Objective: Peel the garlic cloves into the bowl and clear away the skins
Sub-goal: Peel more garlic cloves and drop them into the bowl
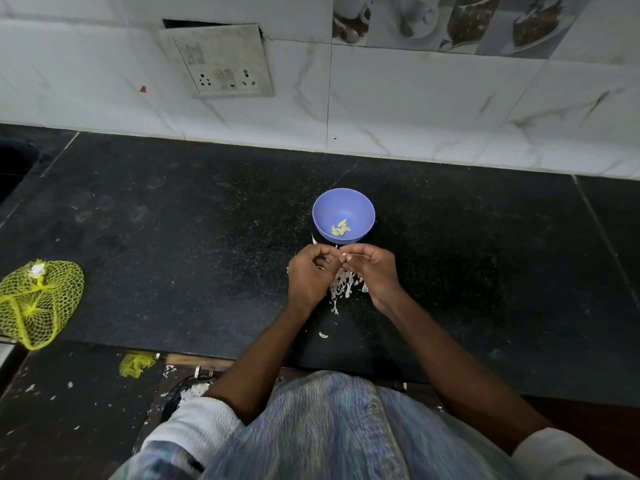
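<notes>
A view from above, looking down at a dark speckled stone bench (173, 209) set against a white marble-patterned tiled wall (415, 109). A person stands at the near edge, both bare forearms reaching forward over the surface.

The two hands meet just in front of a small blue bowl (343, 215). The left hand (311, 271) has its fingers curled inward, and the right hand (372, 268) has its fingers bent with the fingertips pinched together against those of the left. Something small and pale shows where the fingertips meet, most likely a garlic clove (341, 255), though it is too small to make out clearly. Both hands appear to grip it between them.

Inside the bowl, near its front wall, lie a few peeled cloves (340, 229), yellowish and clustered together.

Under and between the hands, a heap of white papery skins (341, 289) is spread on the bench, with a few stray flakes (323, 335) lying nearer the person.

Far to the left, a yellow mesh bag (38, 301) rests on the bench near its front edge. A smaller scrap of yellow mesh (135, 364) lies below it on the darker floor, where more white flakes are scattered.

On the wall, up and to the left, a grubby switch-and-socket plate (225, 60) is mounted.
</notes>
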